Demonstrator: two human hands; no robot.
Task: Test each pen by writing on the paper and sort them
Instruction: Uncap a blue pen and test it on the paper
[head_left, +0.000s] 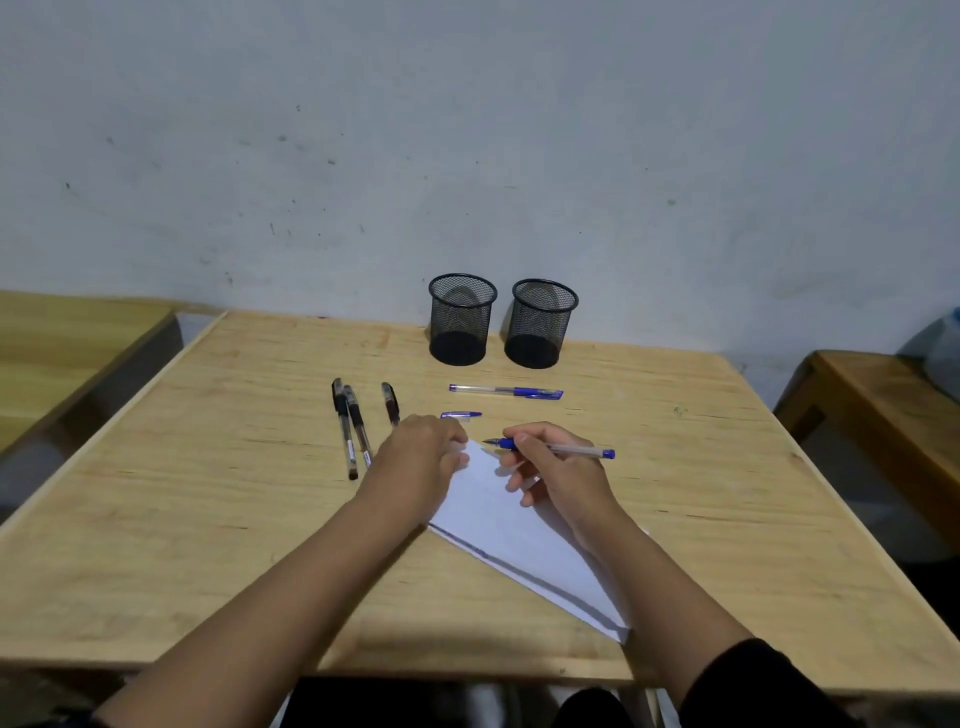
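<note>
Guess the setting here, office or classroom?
Cannot tell which; a plain study or work room. Bare wooden table, two mesh pen cups, scuffed white wall, similar tables either side.

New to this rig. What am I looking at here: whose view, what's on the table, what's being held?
There is no robot here: a person works with bare hands, filmed by one wide-angle camera on their head, looking forward and down.

On the wooden table lie a white paper, three black pens, a capped blue pen, a loose blue cap, and, near the wall, two black mesh pen cups that look empty.

The right hand grips an uncapped blue pen, tip pointing left above the paper's top corner. The left hand rests on the paper's left edge, apparently steadying it.
</note>
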